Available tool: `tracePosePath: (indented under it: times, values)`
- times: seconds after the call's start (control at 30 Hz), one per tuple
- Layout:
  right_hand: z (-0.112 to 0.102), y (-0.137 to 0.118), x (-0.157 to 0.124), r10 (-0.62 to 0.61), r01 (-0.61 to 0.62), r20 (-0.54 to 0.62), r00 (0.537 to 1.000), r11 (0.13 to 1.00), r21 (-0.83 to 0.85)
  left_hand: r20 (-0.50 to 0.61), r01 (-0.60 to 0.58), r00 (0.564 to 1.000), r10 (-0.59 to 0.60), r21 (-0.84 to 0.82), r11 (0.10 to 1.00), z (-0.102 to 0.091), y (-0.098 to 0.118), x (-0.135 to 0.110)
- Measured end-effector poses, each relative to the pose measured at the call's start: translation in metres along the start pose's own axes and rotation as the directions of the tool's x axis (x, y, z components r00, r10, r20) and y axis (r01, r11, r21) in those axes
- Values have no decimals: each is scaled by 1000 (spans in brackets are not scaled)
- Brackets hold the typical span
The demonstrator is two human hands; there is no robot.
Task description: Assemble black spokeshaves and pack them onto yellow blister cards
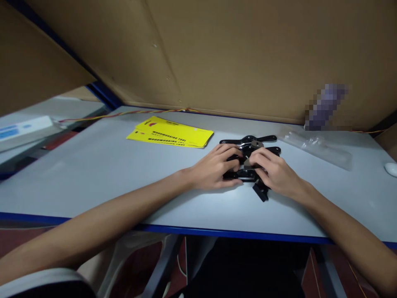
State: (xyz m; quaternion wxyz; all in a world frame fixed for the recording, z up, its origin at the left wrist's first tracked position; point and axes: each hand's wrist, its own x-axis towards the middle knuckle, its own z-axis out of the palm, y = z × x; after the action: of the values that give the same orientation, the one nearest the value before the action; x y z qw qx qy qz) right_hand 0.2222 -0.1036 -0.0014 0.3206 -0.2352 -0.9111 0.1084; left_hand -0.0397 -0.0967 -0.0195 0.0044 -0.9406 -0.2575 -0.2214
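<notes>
Several black spring clamps (266,139) lie close together on the table, some with brown-grey jaw pads. My left hand (215,167) reaches in from the left, with its fingers curled round the handle side of a clamp in the middle of the group. From the right, my right hand (274,169) has its fingers bent and closed on the jaw end of a clamp there. The fingers hide much of the clamps. A black end piece (261,192) sticks out below my right hand.
Yellow printed cards (173,134) lie at the back left. A clear plastic bag (319,151) is at the back right, beside a blurred purple object (325,107). A white round object (391,169) sits near the right edge. Cardboard panels (232,54) stand behind the table (108,174).
</notes>
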Motion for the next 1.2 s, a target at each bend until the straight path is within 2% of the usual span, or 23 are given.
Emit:
tracePosePath:
  times: [0.07, 0.17, 0.4, 0.5, 0.63, 0.77, 0.83, 0.87, 0.93, 1.0, 1.07, 1.13, 1.2]
  values:
    - [3, -2, -1, -44, 45, -47, 998, 999, 26, 2, 18, 1000, -18, -17, 1000, 1, -1, 1]
    - [5, -3, -2, -25, 29, -78, 997, 999, 42, -2, 27, 1000, -27, -48, 998, 2, -2, 1]
    - [0, -2, -4, -10, 1, 129, 992, 998, 69, -95, 73, 993, -73, -1, 997, 6, -6, -1]
    - [1, -1, -5, 26, -30, 147, 989, 999, 24, -106, 49, 993, -47, 25, 998, 6, -6, -1]
    - [6, -2, -4, 80, -73, 181, 980, 996, -46, -38, -13, 999, 15, 42, 999, 4, -5, 0]
    - [-3, -12, 4, 161, -121, 180, 970, 969, -217, -11, -32, 999, 32, 22, 999, 1, -5, 1]
    - [-14, -20, 8, 234, -156, 273, 933, 947, -279, 2, -25, 1000, 25, 8, 1000, 1, -5, 1]
    - [-21, -24, 9, 277, -177, 359, 891, 941, -287, 6, -21, 1000, 21, 0, 1000, 1, -5, 1]
    - [-34, -29, 10, 353, -242, 530, 771, 932, -268, 12, -10, 1000, 10, -12, 1000, 2, -5, 1]
    - [-43, -30, 9, 387, -315, 627, 677, 921, -229, 17, 4, 1000, -4, -23, 1000, 3, -5, 0]
    - [-48, -28, 7, 382, -353, 656, 651, 917, -184, 21, 11, 1000, -10, -36, 999, 5, -6, -1]
    - [-50, -24, 6, 349, -361, 667, 658, 924, -127, 22, 11, 1000, -10, -48, 999, 6, -8, -1]
    - [-48, -22, 6, 311, -360, 658, 685, 931, -65, 28, 12, 1000, -11, -52, 999, 7, -9, -2]
